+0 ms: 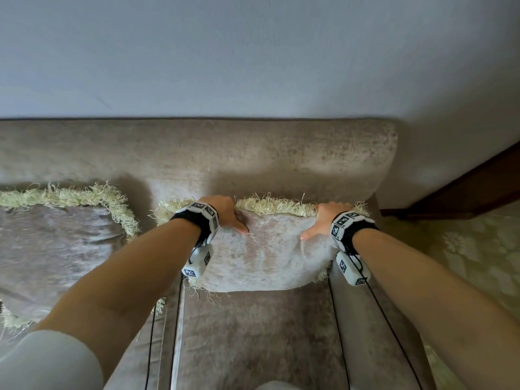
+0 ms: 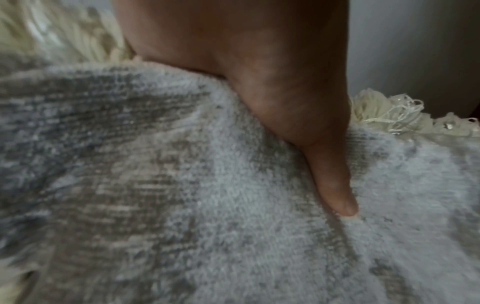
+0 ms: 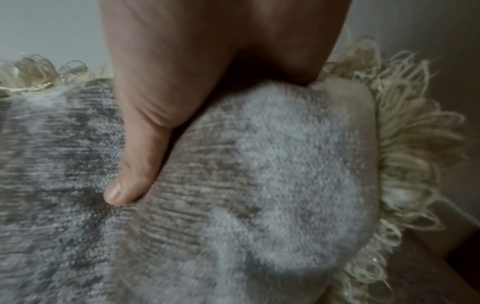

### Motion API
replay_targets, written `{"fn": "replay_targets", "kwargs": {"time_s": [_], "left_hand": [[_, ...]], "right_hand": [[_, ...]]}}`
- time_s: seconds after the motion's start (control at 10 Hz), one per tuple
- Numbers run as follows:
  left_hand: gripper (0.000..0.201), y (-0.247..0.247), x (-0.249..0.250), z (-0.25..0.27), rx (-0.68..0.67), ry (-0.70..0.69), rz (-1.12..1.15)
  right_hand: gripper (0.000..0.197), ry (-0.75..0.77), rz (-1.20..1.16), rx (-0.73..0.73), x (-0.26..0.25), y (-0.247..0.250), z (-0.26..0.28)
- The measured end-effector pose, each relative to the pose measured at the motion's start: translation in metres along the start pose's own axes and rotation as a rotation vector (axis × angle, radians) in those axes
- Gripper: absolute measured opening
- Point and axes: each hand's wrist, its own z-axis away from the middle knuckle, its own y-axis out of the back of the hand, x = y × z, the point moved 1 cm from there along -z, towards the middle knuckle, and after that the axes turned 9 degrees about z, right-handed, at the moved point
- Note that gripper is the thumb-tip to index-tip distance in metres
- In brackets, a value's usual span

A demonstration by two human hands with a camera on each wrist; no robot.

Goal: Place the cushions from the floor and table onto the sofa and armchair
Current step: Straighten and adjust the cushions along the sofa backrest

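Velvety taupe sofa against pale wall, both hands' fingers gripping fringed cushion

- Two fringed cushions: one held cushion, one lying cushion to its left.
- One sofa.
- Two hands: left hand, right hand.

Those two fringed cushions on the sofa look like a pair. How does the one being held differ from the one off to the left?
The held cushion is gripped at its top edge by the left hand and the right hand; nothing touches the left cushion. The held cushion stands against the sofa's backrest near its right end, its lower edge hanging above the seat; the left cushion is farther along, partly out of frame. Both share greyish velvety fabric and cream fringe.
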Motion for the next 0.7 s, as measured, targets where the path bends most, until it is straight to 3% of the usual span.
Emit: {"fn": "replay_targets", "kwargs": {"time_s": [0.1, 0.3, 0.6, 0.7], "left_hand": [[0.063, -0.007, 0.000, -0.002, 0.106, 0.002, -0.119], [0.089, -0.011, -0.009, -0.008, 0.285, 0.037, -0.068], [0.092, -0.012, -0.018, 0.039, 0.479, 0.160, 0.093], [0.088, -0.011, -0.018, 0.064, 0.580, 0.160, 0.186]], "right_hand": [[0.102, -0.056, -0.003, 0.074, -0.001, -0.007, -0.009], [0.099, -0.141, -0.004, 0.196, -0.005, -0.006, -0.017], [0.070, -0.057, -0.149, 0.368, -0.009, 0.001, 0.006], [0.070, -0.005, -0.213, 0.440, -0.008, 0.009, 0.017]]}}
